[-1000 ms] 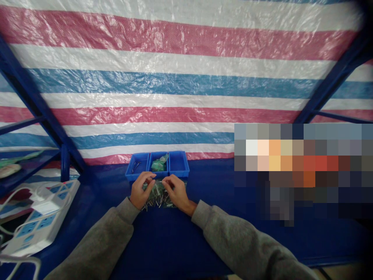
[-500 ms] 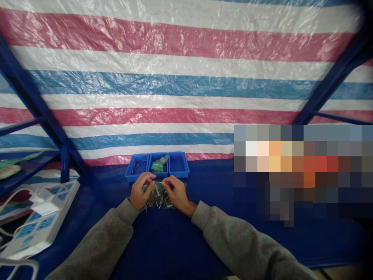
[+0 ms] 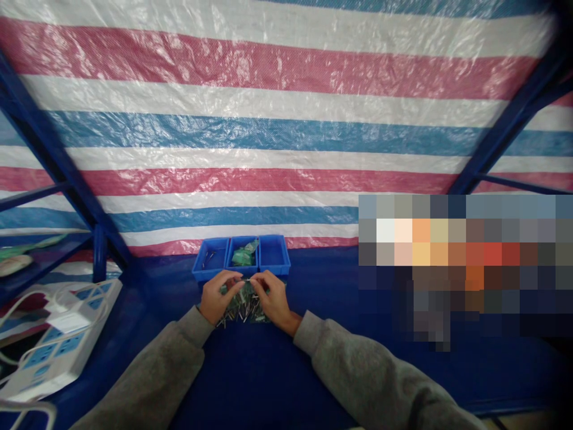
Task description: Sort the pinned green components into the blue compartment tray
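Observation:
My left hand (image 3: 220, 297) and my right hand (image 3: 271, 298) meet fingertip to fingertip over the middle of the table. Between them is a small thin metal piece (image 3: 246, 280), pinched by thumb and forefinger on both sides; its exact kind is too small to make out. Just below lies a loose pile of slim metal pieces (image 3: 244, 310), like screws or pins, on greenish clear plastic, partly hidden by my hands. Past my fingers stand three joined blue bins: the left bin (image 3: 218, 255) with a few slim metal pieces, the middle bin (image 3: 236, 243) with a green plastic bag (image 3: 243, 255), and the right bin (image 3: 274, 254).
On the left, a white power strip (image 3: 78, 352) with plugs and cables lies on the blue table (image 3: 250, 376). Blue frame posts (image 3: 58, 161) rise at both sides before a striped plastic sheet (image 3: 277, 137). The right side is pixelated.
My left thumb and forefinger, apart before, have closed on the thin metal piece at my right fingertips. The view has tipped slightly upward; the bins and pile stay put.

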{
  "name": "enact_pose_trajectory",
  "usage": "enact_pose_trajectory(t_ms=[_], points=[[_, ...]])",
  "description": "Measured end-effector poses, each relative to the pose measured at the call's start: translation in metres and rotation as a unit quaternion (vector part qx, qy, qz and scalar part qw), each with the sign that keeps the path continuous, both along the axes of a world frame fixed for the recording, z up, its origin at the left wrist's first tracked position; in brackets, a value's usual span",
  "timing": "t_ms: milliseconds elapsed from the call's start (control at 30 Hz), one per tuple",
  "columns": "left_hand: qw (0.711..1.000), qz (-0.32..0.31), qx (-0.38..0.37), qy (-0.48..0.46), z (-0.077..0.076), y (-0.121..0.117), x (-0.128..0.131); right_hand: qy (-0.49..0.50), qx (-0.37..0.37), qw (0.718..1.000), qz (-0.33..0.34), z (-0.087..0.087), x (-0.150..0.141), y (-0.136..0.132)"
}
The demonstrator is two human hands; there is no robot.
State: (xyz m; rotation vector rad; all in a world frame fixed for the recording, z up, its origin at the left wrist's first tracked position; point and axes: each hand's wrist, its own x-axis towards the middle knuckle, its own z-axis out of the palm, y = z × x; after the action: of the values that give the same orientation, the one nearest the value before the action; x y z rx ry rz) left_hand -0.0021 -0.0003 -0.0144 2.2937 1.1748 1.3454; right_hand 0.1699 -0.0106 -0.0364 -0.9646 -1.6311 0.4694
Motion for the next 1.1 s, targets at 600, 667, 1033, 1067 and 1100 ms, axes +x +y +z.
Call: enact_pose_trajectory(t_ms=[600,667,1033,1067,1100], points=[[0.977,0.154,0.146,0.036,0.02,0.025,-0.029,0.003,0.007,1.0,0.006,-0.003,0.001,0.002],[0.969,0.187,0.142,0.077,0.02,0.035,-0.036,0.0,0.006,1.0,0.006,-0.002,0.0,0.002],[0.958,-0.024,0.081,0.272,0.01,0.021,-0.019,-0.008,0.008,1.0,-0.013,-0.002,0.0,0.002],[0.954,-0.029,0.076,0.287,0.01,0.02,-0.018,-0.006,0.009,1.0,-0.013,-0.002,0.0,0.002],[0.951,-0.032,0.07,0.3,0.01,0.019,-0.017,-0.005,0.009,1.0,-0.013,-0.002,0.0,0.002]])
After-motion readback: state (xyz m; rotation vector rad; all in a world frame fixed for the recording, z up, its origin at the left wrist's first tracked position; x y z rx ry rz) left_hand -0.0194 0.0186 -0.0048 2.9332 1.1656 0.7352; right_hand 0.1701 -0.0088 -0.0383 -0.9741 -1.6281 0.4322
